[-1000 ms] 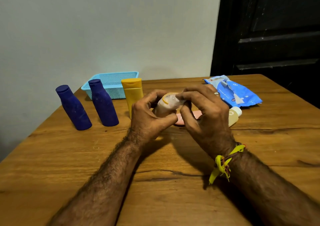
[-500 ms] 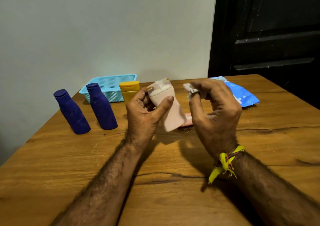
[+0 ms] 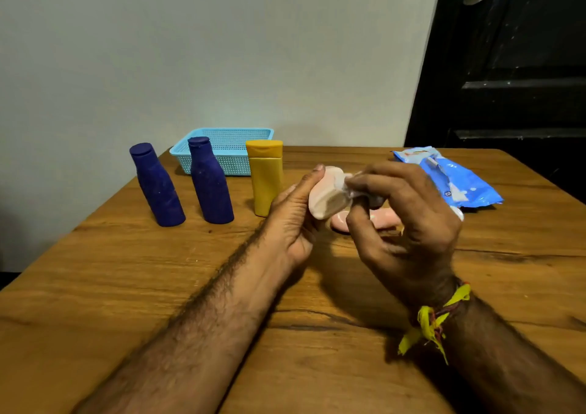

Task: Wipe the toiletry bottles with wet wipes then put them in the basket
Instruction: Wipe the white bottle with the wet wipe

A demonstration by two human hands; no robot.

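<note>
My left hand (image 3: pixel 293 220) grips a small pale pink bottle (image 3: pixel 326 196) above the table, its flat end turned toward me. My right hand (image 3: pixel 406 217) pinches a crumpled white wet wipe (image 3: pixel 352 187) against that bottle. Behind my hands a second pink bottle (image 3: pixel 377 218) lies flat on the wood, partly hidden. Two dark blue bottles (image 3: pixel 157 185) (image 3: pixel 211 180) and a yellow bottle (image 3: pixel 265 180) stand upright at the left. The light blue mesh basket (image 3: pixel 228 142) sits behind them, near the wall.
A blue pack of wet wipes (image 3: pixel 450 177) lies at the back right of the wooden table (image 3: pixel 158 287). A white cap (image 3: pixel 458 213) peeks out behind my right hand. A dark door (image 3: pixel 507 65) stands beyond the table's right corner.
My left hand has turned the pink bottle so its flat end faces me. My right hand has brought the wipe back onto the bottle after holding it apart.
</note>
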